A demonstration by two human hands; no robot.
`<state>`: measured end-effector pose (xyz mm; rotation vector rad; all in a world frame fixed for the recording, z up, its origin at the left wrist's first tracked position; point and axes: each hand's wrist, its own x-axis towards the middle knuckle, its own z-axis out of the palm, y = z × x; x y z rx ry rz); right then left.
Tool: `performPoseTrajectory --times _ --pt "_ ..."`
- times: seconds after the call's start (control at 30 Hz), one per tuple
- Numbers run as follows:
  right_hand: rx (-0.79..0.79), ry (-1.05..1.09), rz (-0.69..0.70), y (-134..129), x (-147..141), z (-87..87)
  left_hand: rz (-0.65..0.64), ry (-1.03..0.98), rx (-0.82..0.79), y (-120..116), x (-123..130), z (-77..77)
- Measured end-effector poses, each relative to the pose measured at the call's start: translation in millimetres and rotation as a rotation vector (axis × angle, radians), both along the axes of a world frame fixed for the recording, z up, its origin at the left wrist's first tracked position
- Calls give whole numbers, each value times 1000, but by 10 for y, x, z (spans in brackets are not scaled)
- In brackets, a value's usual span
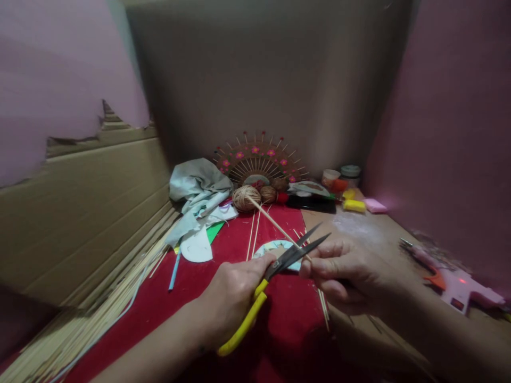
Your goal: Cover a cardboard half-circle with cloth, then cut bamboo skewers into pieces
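Okay, so I'm taking the scissors as the landmark. The left hand has its grip closed around the yellow handles, with the blades spread slightly apart and angled away toward the right. The thin wooden stick lies across those blades, looks like it's between them, with the far end sticking out up and to the left. Can't tell if either edge is actually biting in. The right hand, just right of the scissors, has its grip pinched shut on the near end of that stick, thumb against fingers.

Right behind the scissors there's a pale round piece, partly hidden, sitting on a red cloth that runs under everything in the middle. A beige yarn ball is farther back and left of the scissors, and behind it stands a brown fan-shaped ornament with pink flowers and spokes. Crumpled grey cloth is back and left too, and a big bundle of sticks is well off to the left. Well right of the scissors: a pink glue gun, little red light on. A yellow block and a pink block are back and right.
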<state>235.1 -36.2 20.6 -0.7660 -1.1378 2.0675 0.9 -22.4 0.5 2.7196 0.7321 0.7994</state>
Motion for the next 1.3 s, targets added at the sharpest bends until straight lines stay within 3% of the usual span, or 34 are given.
performPoseTrajectory --times 0.23,0.43,0.57,0.67,0.77,0.87,1.1,1.3 --pt "35 -38 -46 41 -18 -63 108 112 -55 13 -51 -56" --pt "97 -69 -150 -13 -61 5 59 48 -122 39 -22 -32" --pt "2 -3 4 23 9 10 -6 -1 -106 65 -2 -19" --pt "-37 138 196 63 52 -48 -33 -6 24 90 -17 -46" --pt "-35 268 280 74 47 -111 -39 -7 105 93 -33 -67" --pt "-46 294 257 63 20 -140 -34 45 86 77 -56 -79" --pt "-54 195 110 88 -19 -149 112 188 -89 61 -93 -114" --pt "-2 159 -18 143 0 -111 7 106 -268 104 -89 119"
